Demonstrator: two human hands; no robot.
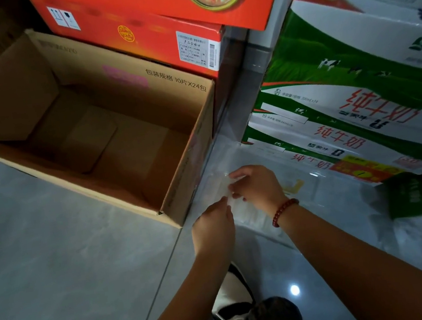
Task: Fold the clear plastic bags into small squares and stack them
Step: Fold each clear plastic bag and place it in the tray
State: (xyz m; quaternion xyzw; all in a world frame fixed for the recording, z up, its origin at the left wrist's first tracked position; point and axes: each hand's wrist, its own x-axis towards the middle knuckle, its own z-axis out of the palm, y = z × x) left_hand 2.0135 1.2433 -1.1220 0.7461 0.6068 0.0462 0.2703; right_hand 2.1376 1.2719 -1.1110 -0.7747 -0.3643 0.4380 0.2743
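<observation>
Lower center: my left hand [214,227] and right hand [255,186] pinch 1 clear plastic bag [234,205]; I should square edges before creasing.

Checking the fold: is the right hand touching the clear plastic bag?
Touching. The head view shows the right hand pinching the clear plastic bag.

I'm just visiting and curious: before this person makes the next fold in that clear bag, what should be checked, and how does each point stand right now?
1. Both hands on the bag: ok. The left hand and right hand hold the clear plastic bag between them.
2. Bag lying flat: cannot tell; the plastic is too see-through.
3. Bare floor for folding: ok.
4. Stack of folded squares started: cannot tell; none is clearly visible.
5. Open cardboard box beside the hands: ok, apart from them.
</observation>
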